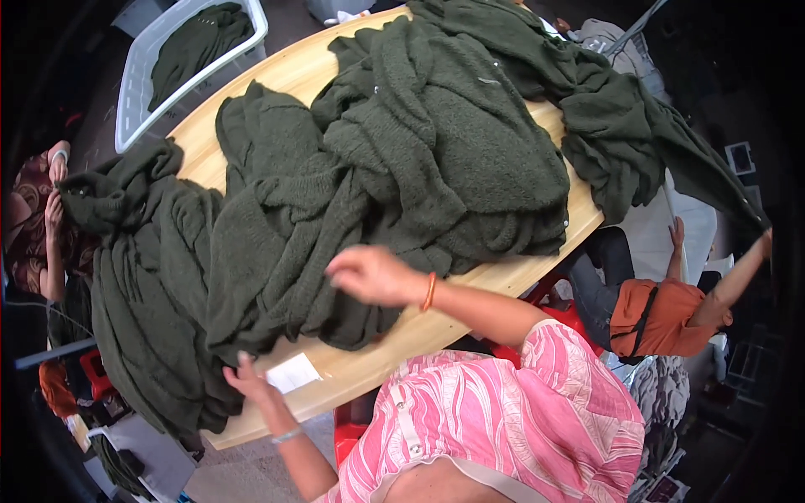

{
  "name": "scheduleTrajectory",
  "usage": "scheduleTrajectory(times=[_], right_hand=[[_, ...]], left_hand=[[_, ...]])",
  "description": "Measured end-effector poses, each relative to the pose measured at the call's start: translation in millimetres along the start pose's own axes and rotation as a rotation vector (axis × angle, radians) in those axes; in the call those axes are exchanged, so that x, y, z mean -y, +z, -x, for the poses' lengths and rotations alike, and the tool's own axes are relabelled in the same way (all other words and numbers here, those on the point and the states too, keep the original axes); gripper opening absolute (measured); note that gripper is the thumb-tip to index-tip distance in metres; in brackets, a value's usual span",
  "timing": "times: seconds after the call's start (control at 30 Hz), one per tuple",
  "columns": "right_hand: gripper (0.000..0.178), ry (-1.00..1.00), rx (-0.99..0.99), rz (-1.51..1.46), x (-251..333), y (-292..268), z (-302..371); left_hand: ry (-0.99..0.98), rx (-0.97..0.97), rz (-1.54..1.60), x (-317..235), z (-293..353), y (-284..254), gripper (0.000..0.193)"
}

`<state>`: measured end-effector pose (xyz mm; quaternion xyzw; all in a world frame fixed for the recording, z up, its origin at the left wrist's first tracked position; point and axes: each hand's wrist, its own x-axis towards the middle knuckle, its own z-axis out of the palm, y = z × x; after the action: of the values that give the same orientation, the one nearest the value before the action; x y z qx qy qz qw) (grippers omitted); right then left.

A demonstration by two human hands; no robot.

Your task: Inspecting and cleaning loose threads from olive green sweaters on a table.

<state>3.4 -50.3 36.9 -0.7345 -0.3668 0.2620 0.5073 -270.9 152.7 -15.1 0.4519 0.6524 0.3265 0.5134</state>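
Dark green knit garments [285,218] lie heaped and rumpled across the wooden table in front of me. My left hand [254,387] is at the near left edge of the heap, beside the cloth. Its thumb and fingers are apart, and I see nothing held between them. Over the middle of the heap is my right hand [373,275], with its fingers bent and smeared by motion. Whether it grips any cloth cannot be made out. A white paper [293,373] lies on the table between my left hand and the heap.
The pale wooden table [478,281] has a curved edge toward me. Beyond it stands a clear plastic bin [138,105] with green garments inside. At the left, a person's hands [55,201] hold one garment end. At the right, a person in orange [662,318] holds a stretched green piece.
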Motion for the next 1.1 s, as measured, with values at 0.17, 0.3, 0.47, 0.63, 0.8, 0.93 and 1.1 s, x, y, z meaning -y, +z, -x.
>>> scheduleTrajectory(times=[0.17, 0.3, 0.47, 0.63, 0.8, 0.93, 1.1], right_hand=[[0.057, 0.643, 0.002, -0.403, -58, -52, -41], [0.049, 0.693, -0.116, -1.015, -79, -33, -91], [0.018, 0.205, 0.302, -1.011, 30, -22, -122], [0.017, -0.474, 0.594, -0.331, 97, -28, -101], [0.064, -0.376, 0.129, 0.579, -3, -25, -88], [0.046, -0.331, -0.031, 0.497, -24, -9, -114], [0.032, -0.311, 0.263, 0.451, 36, -23, -135]], left_hand=[[-0.549, 0.289, 0.187, 60, 31, 23, 0.083], [-0.519, 0.379, 0.357, 36, 1, 54, 0.068], [-0.62, 0.361, 0.457, 37, -33, 52, 0.046], [-0.314, 0.192, 0.798, -12, -22, -8, 0.042], [0.63, -0.102, 0.126, -125, 28, -101, 0.041], [0.529, -0.114, 0.6, -176, -2, -188, 0.039], [1.08, -0.216, 0.158, -209, -17, -206, 0.038]])
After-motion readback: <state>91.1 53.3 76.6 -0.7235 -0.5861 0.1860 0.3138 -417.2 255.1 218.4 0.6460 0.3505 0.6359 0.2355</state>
